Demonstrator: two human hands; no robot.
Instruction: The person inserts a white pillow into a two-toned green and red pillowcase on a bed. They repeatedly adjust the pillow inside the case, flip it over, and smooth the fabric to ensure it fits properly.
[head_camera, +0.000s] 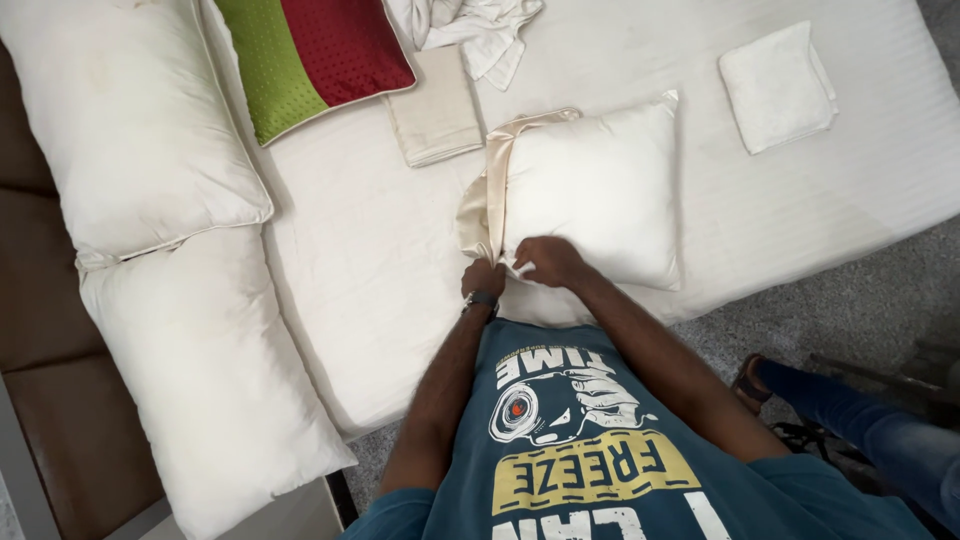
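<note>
White cushion (600, 195) lies near middle of bed (380, 260), just beyond person's torso. Satin cover (487, 190) bunched along cushion's left edge only; most of cushion bare, so covering looks barely begun. Left hand (483, 278) pinches cover's near corner; right hand (547, 260) grips cushion's near left corner. Folded beige cloth (435, 110) far-left, folded white towel (778, 88) far-right, 2 large pillows (170, 250) left.

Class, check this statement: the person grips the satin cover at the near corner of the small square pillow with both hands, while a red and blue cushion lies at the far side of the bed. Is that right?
Not quite. The head view shows the cushion is red and green, not red and blue. The rest stands: the left hand and right hand are at the near corner of the small square pillow, on the satin cover.
</note>
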